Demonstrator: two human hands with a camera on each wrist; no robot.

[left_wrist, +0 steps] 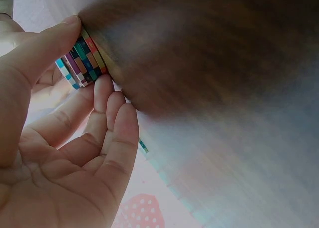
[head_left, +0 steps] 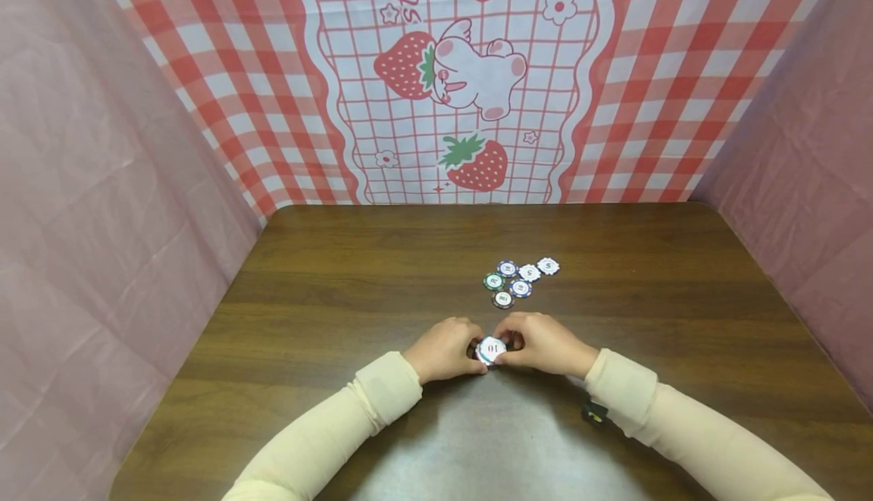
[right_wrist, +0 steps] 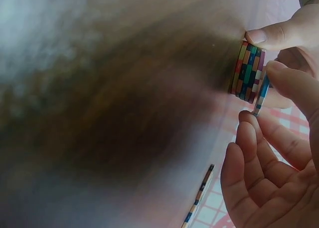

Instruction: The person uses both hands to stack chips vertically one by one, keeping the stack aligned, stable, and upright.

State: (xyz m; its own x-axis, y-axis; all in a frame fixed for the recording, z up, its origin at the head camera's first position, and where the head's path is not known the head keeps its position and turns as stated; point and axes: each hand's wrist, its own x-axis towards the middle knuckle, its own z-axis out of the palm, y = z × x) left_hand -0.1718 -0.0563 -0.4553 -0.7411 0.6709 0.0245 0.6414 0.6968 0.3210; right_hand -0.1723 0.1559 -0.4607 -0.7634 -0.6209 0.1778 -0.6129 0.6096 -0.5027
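Observation:
A short stack of poker chips (head_left: pixel 492 350) stands on the wooden table, topped by a white and light-blue chip marked 10. The left hand (head_left: pixel 446 349) holds the stack (left_wrist: pixel 84 61) between thumb and fingers from the left side. From the right, the right hand (head_left: pixel 542 343) pinches the top chip (right_wrist: pixel 261 96), which sits slightly tilted on the stack in the right wrist view. Several coloured edges, among them red, green and purple, show below it.
Beyond the hands lie several loose chips, including a green one (head_left: pixel 494 281), a dark one (head_left: pixel 503 299) and a white one (head_left: pixel 548 266). A checked strawberry cloth (head_left: pixel 477 76) hangs behind the table (head_left: pixel 327 258), with pink curtains at both sides.

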